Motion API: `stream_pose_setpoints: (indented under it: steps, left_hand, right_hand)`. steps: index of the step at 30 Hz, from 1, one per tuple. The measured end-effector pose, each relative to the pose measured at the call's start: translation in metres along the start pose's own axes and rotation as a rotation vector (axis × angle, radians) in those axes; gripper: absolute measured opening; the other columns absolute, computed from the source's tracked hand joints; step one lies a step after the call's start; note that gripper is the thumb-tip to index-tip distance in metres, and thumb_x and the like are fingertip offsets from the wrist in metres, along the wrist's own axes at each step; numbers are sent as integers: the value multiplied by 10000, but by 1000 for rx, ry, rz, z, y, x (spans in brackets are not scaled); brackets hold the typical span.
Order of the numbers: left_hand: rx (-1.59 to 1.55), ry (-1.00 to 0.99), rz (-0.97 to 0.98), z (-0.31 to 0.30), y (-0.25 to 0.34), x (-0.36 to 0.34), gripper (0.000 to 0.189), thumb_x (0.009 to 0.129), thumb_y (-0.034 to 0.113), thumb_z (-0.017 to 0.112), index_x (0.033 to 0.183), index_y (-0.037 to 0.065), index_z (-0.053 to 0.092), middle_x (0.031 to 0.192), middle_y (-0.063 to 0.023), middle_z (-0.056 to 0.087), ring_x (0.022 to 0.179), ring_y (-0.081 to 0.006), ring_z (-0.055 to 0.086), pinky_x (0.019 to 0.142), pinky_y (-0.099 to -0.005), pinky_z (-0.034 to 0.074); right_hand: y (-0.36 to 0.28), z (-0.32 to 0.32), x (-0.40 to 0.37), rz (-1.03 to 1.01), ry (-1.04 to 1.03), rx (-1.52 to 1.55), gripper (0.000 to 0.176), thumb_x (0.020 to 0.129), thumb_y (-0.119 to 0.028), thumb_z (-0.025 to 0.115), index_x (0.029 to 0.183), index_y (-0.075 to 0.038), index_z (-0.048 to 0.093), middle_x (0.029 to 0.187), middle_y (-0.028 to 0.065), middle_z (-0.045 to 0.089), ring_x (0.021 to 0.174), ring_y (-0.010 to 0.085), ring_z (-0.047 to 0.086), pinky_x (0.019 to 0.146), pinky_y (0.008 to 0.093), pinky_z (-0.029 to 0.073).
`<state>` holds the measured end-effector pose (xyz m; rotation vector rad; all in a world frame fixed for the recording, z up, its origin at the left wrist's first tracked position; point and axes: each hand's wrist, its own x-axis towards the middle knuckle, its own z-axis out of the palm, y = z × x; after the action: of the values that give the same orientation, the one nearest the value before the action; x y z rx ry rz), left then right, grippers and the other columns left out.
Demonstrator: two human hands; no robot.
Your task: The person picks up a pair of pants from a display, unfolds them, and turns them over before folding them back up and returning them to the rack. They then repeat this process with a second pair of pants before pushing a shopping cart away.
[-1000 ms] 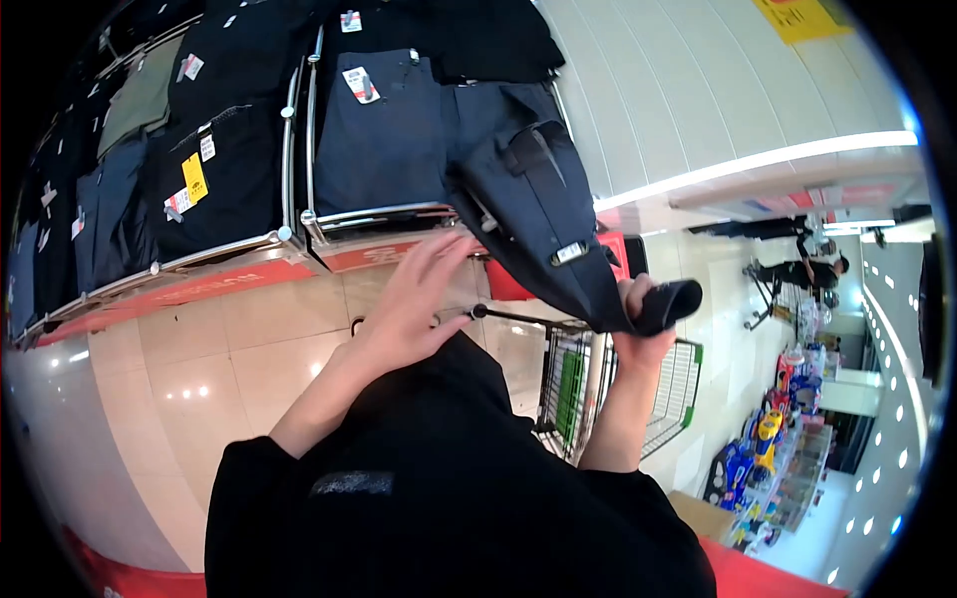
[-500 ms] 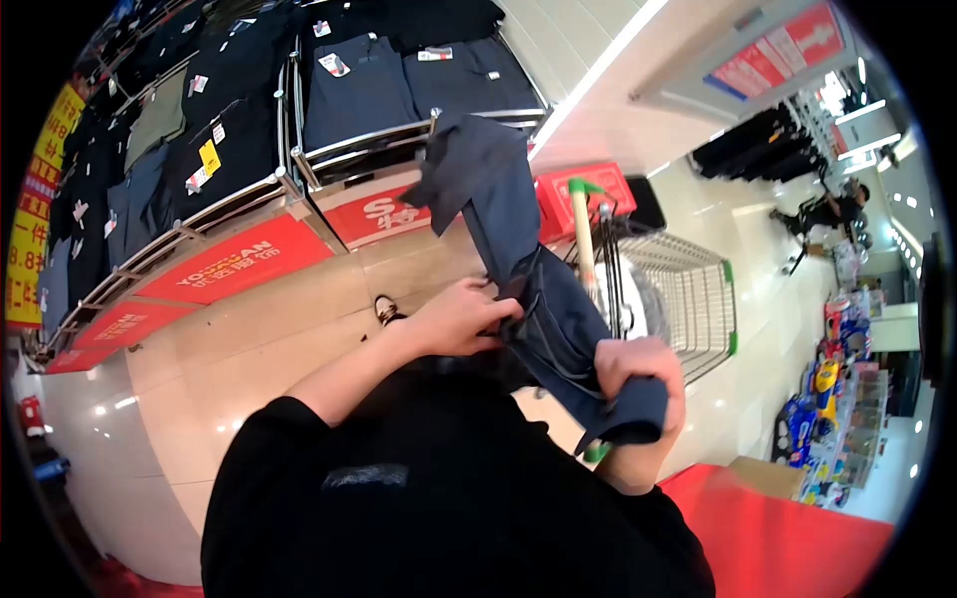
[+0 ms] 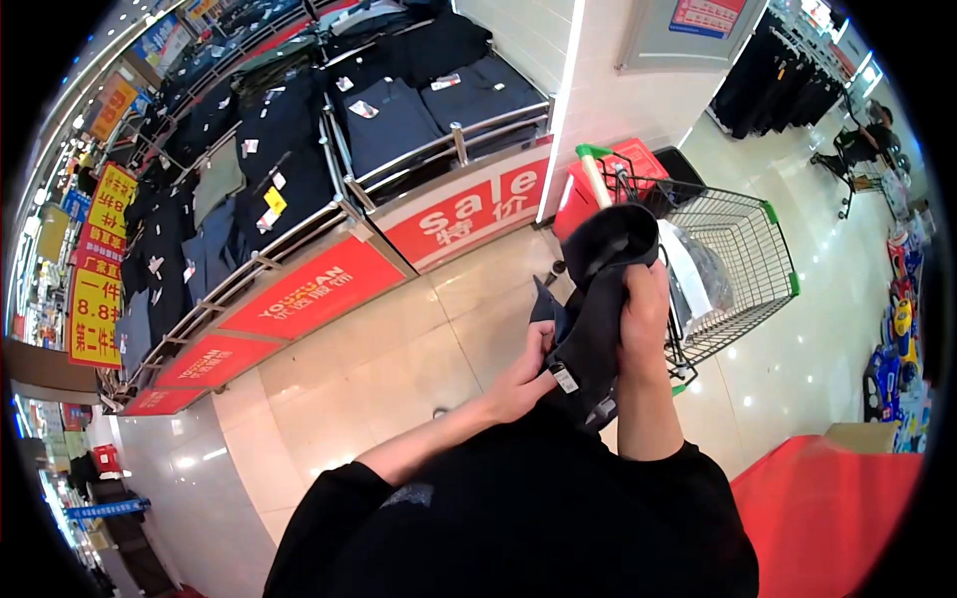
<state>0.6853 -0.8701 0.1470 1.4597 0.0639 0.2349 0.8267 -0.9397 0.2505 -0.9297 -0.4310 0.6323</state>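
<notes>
A pair of dark trousers (image 3: 590,334), bunched and partly rolled, is held up in front of my chest. My right hand (image 3: 644,311) is wrapped round its right side, just below a loop of cloth that curls open at the top. On the left, my left hand (image 3: 525,383) pinches the lower part of the cloth. Beside those fingers a small white label (image 3: 565,380) shows on the fabric. The trousers' lowest part is hidden against my black shirt.
A shopping cart (image 3: 743,249) with a plastic-wrapped item (image 3: 703,279) inside stands just beyond my right hand. Racks of folded dark clothes (image 3: 394,115) with red sale panels (image 3: 478,204) line the left. A red-covered surface (image 3: 827,513) is at lower right. A person (image 3: 867,140) is far off at right.
The trousers have gone from stretched out lengthwise to bunched up. My right hand has risen with its part of them, and my left hand has moved lower. The view has shifted too.
</notes>
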Motion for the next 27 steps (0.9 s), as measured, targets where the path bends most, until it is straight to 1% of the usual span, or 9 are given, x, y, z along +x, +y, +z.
stream_pose_setpoints:
  steps: [6,10,11,12,14,16,18,22,27]
  left_hand:
    - [-276,147,-47,-51,39,-63,561,959,111,499,1424,51,190,1295,-118,473,1169,-172,508,995,-320,397]
    - [-15,225,-227,-94,40,-132,732,930,106,606,1464,81,108,1341,-147,475,1100,-217,581,948,-355,462]
    - [174,446,-19,-98,13,-145,639,870,123,709,1392,56,346,1153,-138,608,935,-225,646,841,-333,497]
    - [161,440,-19,-114,4,-159,639,870,123,709,1392,56,346,1153,-138,608,935,-225,646,841,-333,497]
    - [564,287,-205,-157,1,-191,362,818,140,766,1125,24,613,890,-116,670,800,-243,650,734,-328,499]
    - [685,484,-82,-187,45,-197,242,769,181,810,852,-6,681,713,-105,648,736,-232,634,688,-325,482]
    - [809,600,90,-222,78,-203,264,748,214,816,833,-2,691,703,-114,648,721,-250,634,742,-358,491]
    - [1017,260,149,-274,142,-195,275,713,246,831,775,6,713,587,-125,604,706,-330,623,923,-417,467]
    - [1339,124,16,-304,217,-192,269,744,258,798,760,10,696,576,-114,580,611,-317,572,961,-437,436]
  right_hand:
    - [8,85,-1,-123,-341,-360,246,871,-57,659,1105,9,623,973,32,661,877,76,597,783,223,479]
    - [29,121,-4,-169,-28,-317,304,850,-61,728,1120,12,610,1005,46,662,898,95,612,815,236,491]
    - [31,126,-1,-192,-26,-263,299,853,-62,727,1118,13,610,1011,47,659,898,95,610,814,238,491]
    - [31,128,2,-216,-23,-213,295,856,-63,726,1116,14,610,1018,49,657,899,94,607,813,239,491]
    - [34,127,6,-248,-33,-305,277,867,-68,719,1109,15,612,1018,51,655,889,92,603,798,243,495]
    - [33,129,3,-328,37,-422,251,881,-90,713,1087,15,615,1001,45,653,866,90,598,774,243,496]
    - [26,123,2,-296,34,-380,273,886,-120,718,1093,21,609,1002,49,654,864,97,605,768,246,502]
    - [9,118,8,-243,78,-257,307,885,-159,725,1102,15,596,1003,65,656,864,128,628,776,263,518]
    - [-14,105,23,-259,-12,-311,307,888,-183,723,1092,16,607,981,60,665,856,120,635,769,261,521]
